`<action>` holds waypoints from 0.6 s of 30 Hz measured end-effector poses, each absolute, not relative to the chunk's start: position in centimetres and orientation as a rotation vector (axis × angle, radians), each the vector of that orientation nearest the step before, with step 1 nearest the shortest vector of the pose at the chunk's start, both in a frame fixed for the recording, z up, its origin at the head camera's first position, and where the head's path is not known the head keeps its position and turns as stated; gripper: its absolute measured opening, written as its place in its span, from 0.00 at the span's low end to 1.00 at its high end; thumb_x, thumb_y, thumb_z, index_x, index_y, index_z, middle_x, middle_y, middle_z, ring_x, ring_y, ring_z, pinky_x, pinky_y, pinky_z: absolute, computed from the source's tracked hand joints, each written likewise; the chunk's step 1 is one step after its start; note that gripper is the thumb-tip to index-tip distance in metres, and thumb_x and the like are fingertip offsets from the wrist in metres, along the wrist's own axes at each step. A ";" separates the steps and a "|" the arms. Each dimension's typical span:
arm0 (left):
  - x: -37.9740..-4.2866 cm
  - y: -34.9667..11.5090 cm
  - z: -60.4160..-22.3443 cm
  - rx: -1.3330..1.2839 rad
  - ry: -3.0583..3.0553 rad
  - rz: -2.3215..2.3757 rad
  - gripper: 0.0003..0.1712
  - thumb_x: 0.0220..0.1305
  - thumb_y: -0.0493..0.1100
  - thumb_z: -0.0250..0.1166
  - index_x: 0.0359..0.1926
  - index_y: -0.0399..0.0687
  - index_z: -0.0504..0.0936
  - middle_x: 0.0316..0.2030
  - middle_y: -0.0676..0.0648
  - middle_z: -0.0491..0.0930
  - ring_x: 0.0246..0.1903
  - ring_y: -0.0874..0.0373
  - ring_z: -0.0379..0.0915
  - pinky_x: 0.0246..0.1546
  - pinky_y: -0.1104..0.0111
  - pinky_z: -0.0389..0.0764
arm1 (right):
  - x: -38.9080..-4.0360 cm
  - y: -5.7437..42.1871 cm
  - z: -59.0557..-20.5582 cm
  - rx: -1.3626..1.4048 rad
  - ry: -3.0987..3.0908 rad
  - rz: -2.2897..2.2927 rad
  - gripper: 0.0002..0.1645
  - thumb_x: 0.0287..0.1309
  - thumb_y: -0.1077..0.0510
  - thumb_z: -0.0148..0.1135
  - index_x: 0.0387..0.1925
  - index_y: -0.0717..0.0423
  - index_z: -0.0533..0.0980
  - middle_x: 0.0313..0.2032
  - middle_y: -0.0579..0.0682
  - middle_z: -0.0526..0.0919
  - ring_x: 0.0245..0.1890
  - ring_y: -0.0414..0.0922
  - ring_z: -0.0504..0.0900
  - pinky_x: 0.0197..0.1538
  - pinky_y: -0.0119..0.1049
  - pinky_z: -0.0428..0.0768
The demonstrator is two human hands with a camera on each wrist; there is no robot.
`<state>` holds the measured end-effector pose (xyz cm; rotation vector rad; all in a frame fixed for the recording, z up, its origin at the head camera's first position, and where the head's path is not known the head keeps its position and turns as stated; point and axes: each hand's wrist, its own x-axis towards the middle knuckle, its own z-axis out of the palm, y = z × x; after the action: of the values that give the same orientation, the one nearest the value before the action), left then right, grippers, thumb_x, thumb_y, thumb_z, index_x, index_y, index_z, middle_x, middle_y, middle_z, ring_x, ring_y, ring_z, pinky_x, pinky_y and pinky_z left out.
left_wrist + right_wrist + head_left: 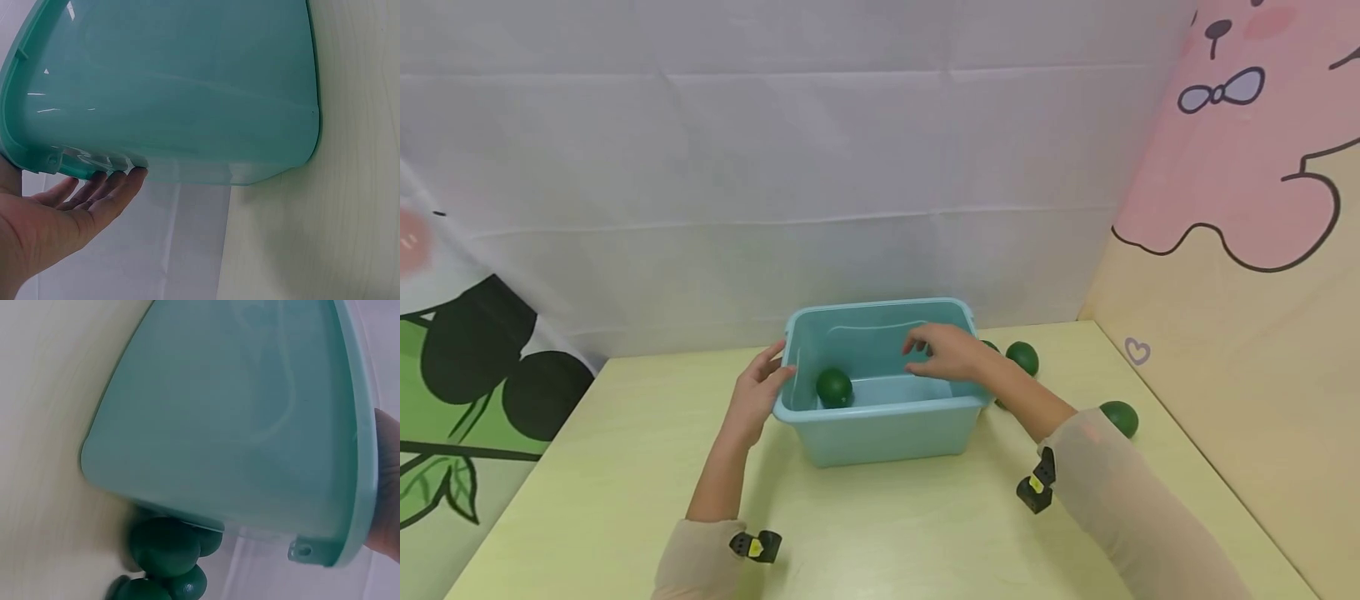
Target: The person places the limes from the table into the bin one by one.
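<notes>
My left hand grips the light-blue plastic bin at its left rim, thumb over the edge, fingers against the outer wall. My right hand is over the bin's right half, thumb and fingers parted. One dark green round fruit lies inside, toward the left. More green fruits rest on the surface to its right.
</notes>
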<state>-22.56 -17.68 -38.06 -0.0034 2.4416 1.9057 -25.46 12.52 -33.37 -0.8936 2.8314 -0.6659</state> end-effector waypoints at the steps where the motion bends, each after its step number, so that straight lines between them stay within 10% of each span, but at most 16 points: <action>1: -22.6 -17.7 -38.1 -0.004 2.440 1.907 0.32 0.69 0.45 0.51 0.71 0.55 0.54 0.66 0.38 0.61 0.63 0.41 0.62 0.59 0.49 0.67 | -25.4 12.7 -33.3 -0.891 2.834 -0.670 0.16 0.58 0.50 0.61 0.48 0.50 0.77 0.49 0.50 0.80 0.50 0.48 0.77 0.51 0.42 0.76; 18: -22.4 -17.5 -37.9 -0.023 2.436 1.907 0.32 0.69 0.44 0.51 0.72 0.54 0.54 0.66 0.38 0.62 0.62 0.42 0.63 0.59 0.50 0.68 | -24.7 15.7 -31.6 -0.869 2.931 -0.700 0.19 0.59 0.50 0.60 0.49 0.52 0.77 0.50 0.51 0.79 0.51 0.49 0.76 0.53 0.44 0.74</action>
<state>-22.43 -17.48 -37.95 -0.0226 2.4363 1.9074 -24.75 15.67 -31.63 -0.8686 2.9311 -0.6996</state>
